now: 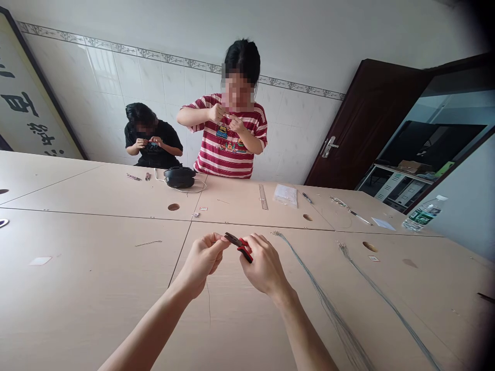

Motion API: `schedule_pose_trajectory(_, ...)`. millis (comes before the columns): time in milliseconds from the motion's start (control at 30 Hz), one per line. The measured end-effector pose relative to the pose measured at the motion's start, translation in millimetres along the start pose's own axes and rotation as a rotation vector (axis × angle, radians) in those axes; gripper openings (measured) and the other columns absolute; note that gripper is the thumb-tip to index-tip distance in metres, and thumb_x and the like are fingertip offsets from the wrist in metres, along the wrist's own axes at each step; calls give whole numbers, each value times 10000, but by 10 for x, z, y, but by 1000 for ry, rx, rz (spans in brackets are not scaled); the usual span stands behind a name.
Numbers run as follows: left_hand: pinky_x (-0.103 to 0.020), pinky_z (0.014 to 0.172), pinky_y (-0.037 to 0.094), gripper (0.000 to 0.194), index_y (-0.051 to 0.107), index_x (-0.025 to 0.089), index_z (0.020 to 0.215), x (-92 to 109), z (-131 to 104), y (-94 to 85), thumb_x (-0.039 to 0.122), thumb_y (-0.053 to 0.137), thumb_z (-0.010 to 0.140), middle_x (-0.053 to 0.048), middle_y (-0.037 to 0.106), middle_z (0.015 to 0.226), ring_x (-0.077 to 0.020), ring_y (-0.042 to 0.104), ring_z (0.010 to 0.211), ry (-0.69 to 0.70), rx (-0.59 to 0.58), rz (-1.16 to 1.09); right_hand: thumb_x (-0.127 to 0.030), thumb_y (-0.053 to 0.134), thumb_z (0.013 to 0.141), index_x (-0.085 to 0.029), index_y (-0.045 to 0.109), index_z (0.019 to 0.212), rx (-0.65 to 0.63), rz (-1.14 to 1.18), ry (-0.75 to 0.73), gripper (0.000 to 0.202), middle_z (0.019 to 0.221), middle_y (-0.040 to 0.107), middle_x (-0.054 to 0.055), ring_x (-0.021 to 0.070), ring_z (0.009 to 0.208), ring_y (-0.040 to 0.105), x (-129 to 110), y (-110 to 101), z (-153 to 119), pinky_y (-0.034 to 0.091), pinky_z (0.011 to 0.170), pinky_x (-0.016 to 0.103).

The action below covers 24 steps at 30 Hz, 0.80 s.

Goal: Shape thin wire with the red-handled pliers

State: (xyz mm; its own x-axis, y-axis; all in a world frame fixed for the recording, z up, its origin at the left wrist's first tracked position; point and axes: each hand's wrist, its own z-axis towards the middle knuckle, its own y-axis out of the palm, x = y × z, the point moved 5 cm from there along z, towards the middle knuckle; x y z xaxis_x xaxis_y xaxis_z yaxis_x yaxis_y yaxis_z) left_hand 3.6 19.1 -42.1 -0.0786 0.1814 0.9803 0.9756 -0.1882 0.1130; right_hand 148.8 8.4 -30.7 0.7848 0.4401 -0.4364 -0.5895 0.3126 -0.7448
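Observation:
My right hand [265,263] is closed around the red-and-black handles of small pliers [234,239], whose dark jaws point left. At the jaw tips, the fingers of my left hand [203,260] are pinched together. A thin cord [209,304] hangs below my left hand and seems to come from its fingers; what sits right at the pinch is too small to make out. On the table to the right of my right hand lies a bundle of thin grey-blue cords [305,263] with metal ends. Farther right runs a second similar bundle [381,291].
Across the table [96,257], a person in a striped shirt [228,139] and another in black [154,141] handle small things. Between us lie a black round device [180,176], a ruler [263,197], a plastic bag [285,196] and a loose cord [149,243]. A water bottle [424,214] stands at right.

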Motion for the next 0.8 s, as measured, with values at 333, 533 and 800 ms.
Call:
schedule_pose_trajectory(333, -225, 455, 89, 263, 484, 192, 775, -6, 20, -8, 404, 630, 830, 111, 182, 520, -69, 88, 505, -3, 4, 12, -142, 470, 819, -215, 488, 754, -15, -11, 42, 99, 680, 548, -12, 147, 610, 476, 27, 30, 2, 300, 550, 251)
schedule_pose_trajectory(533, -232, 457, 84, 260, 499, 194, 787, -2, 32, 11, 416, 628, 821, 110, 186, 524, -72, 91, 505, -2, -11, 22, -130, 471, 781, -216, 464, 716, -30, -20, 73, 107, 636, 514, -30, 128, 553, 416, 46, 44, 0, 249, 527, 244)
schedule_pose_trajectory(800, -237, 466, 105, 171, 603, 170, 842, 21, 2, 24, 295, 489, 817, 95, 198, 530, -84, 128, 509, 25, -43, 129, -122, 479, 760, -207, 511, 724, 13, -45, 106, 98, 640, 552, -22, 127, 556, 449, 103, 20, 5, 251, 531, 236)
